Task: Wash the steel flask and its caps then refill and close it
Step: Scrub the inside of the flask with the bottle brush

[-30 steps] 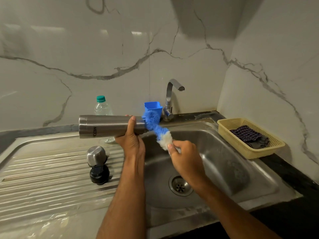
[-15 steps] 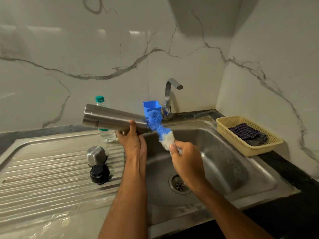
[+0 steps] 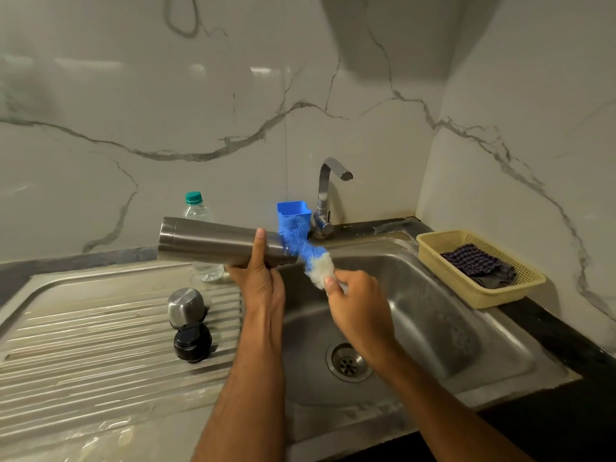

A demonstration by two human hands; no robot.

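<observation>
1. The steel flask (image 3: 216, 241) was a smooth brushed-metal cylinder held nearly level above the seam between the drainboard and the sink (image 3: 433, 328), its open mouth toward the right; no writing on it could be read.
2. The left hand (image 3: 261, 278) had its grip wrapped round the flask near the mouth end, thumb lying up over the barrel.
3. A bottle brush (image 3: 305, 250) with fluffy blue bristles and a whitish tuft near the handle sat at the flask's mouth; how far it went in could not be told.
4. The right hand (image 3: 356, 301) kept a narrow grip pinching the brush's handle end just below the white tuft.
5. On the ribbed steel drainboard stood a domed steel cap (image 3: 186, 306), touching a round black inner cap (image 3: 192, 343) in front of it.
6. Behind the flask stood a clear plastic bottle (image 3: 200, 215) with a green screw top, its label unreadable.
7. A blue plastic holder (image 3: 295, 211) sat beside the chrome tap (image 3: 328, 195), against the veined marble wall.
8. A pale yellow mesh basket (image 3: 520, 288) on the dark table at the right held a crumpled checked cloth (image 3: 476, 263).
</observation>
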